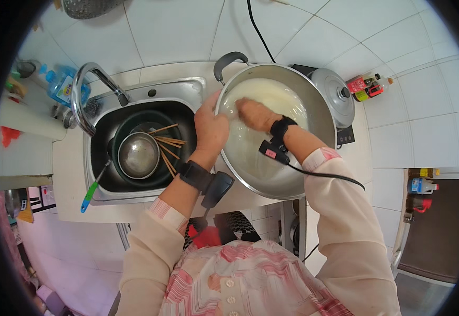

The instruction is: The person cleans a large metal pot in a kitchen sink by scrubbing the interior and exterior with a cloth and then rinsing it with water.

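Observation:
A large metal pot [320, 118] with dark loop handles stands on the counter, holding cloudy whitish liquid [265, 91]. My left hand [212, 126] grips the pot's left rim, thumb at the edge. Inside the pot, my right hand [255, 114] is at the liquid near the left side; it is blurred, its fingers are hidden, and whether it holds anything does not show. Black straps with devices are on both wrists. To the left, a metal bowl [139, 155] and several wooden chopsticks [168, 140] lie in a dark green basin [120, 128] in the sink.
A chrome faucet [80, 96] arches over the steel sink [190, 89]. A green-handled utensil [90, 196] leans over the sink's front left edge. Blue detergent bottles [65, 87] stand at the left. Behind the pot at right are a lidded metal pot [334, 96] and sauce bottles [367, 87].

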